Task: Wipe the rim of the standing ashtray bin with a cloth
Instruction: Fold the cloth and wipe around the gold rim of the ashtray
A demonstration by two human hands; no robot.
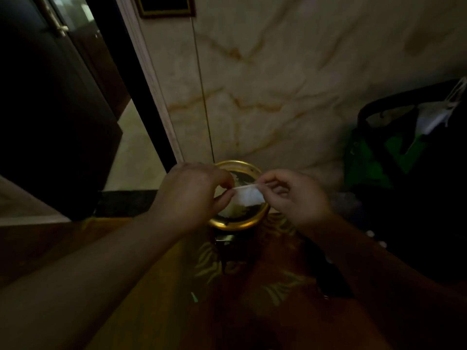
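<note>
Ashtray bin stands against the marble wall, directly below both hands. Left hand and right hand pinch the white cloth taut over it. Person should fold it into a pad, then press along the gold rim.

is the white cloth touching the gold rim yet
Cannot tell. In the head view both hands stretch the white cloth above the bin, overlapping the gold rim with no clear gap or contact.

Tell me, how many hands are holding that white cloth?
2. The left hand pinches the white cloth's left edge, the right hand its right edge, above the gold-rimmed ashtray bin.
</note>
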